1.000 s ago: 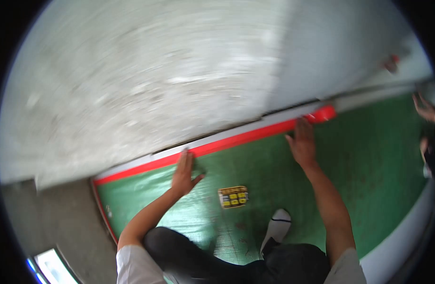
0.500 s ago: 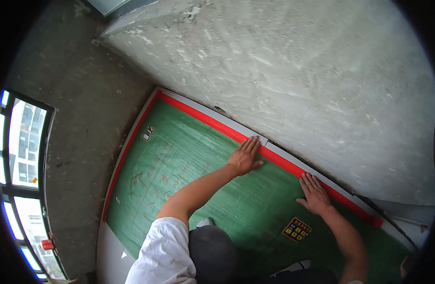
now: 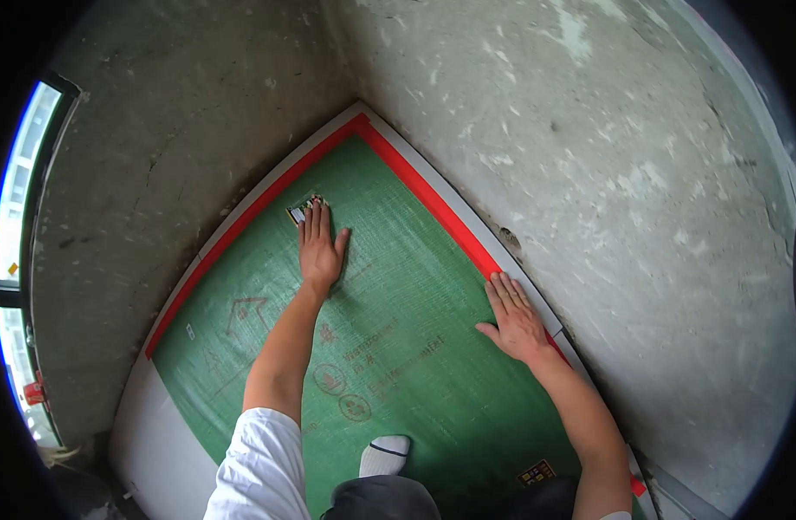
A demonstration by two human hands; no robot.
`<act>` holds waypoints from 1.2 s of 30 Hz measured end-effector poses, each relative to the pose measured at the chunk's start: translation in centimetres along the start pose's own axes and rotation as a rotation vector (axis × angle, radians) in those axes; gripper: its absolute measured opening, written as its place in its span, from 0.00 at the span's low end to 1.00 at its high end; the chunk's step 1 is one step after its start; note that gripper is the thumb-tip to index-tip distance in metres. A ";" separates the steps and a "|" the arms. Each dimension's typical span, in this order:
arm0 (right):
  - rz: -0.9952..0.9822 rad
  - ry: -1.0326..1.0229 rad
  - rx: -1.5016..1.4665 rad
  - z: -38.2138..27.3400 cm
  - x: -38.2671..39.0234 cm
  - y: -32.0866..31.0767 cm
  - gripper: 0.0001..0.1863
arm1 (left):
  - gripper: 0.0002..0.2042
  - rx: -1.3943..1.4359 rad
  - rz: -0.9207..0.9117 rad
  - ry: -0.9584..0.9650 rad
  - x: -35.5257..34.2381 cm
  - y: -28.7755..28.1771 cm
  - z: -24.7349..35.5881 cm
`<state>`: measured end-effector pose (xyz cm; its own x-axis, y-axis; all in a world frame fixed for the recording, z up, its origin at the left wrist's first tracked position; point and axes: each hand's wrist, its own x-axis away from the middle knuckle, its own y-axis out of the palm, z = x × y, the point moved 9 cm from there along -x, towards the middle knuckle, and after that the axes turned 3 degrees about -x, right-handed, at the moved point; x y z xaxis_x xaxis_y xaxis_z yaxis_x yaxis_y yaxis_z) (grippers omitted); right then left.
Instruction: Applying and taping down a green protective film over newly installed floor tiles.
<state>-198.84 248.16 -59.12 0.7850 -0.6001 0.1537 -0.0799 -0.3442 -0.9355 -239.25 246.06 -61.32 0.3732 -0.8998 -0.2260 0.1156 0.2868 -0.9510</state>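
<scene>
A green plastic protective sheet (image 3: pixel 407 295) with red printed drawings lies over the floor tiles. Red tape (image 3: pixel 426 198) runs along its far left and right edges, joining at the far corner. My left hand (image 3: pixel 322 253) lies flat on the sheet, fingers stretched, fingertips covering part of a small dark printed patch (image 3: pixel 297 215). Over by the right wall, my right hand (image 3: pixel 514 322) is spread, its fingertips on the red tape and its palm hiding a stretch of it.
Rough grey concrete walls (image 3: pixel 606 173) meet behind the far corner. Pale tile (image 3: pixel 147 425) shows beyond the sheet at lower left and as a strip outside the tape. My socked foot (image 3: pixel 386 454) stands on the sheet. A window (image 3: pixel 21 199) is at the far left.
My left hand has left the right-hand tape and moved onto the sheet's printed patch. My right hand has slid along the tape toward the far corner. The view has turned left.
</scene>
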 end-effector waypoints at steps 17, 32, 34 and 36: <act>0.140 -0.056 0.028 -7.1 -43.8 -3.0 0.47 | 0.36 0.111 -0.108 -0.074 -1.4 -0.8 -1.0; 0.206 -0.020 0.016 -10.4 -46.4 -1.1 0.48 | 0.36 0.065 -0.109 -0.079 -0.4 -0.6 -1.2; 0.227 -0.051 0.020 -11.1 -46.0 -1.0 0.47 | 0.36 0.065 -0.107 -0.081 -0.5 -1.0 -1.3; 0.300 -0.054 0.065 -10.6 -48.1 -2.7 0.46 | 0.36 0.070 -0.122 -0.078 -0.1 -1.2 -1.6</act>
<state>-242.89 270.31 -60.60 0.7640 -0.6282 -0.1475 -0.2748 -0.1099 -0.9552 -240.91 245.26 -60.54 0.4220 -0.9021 -0.0898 0.2277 0.2013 -0.9527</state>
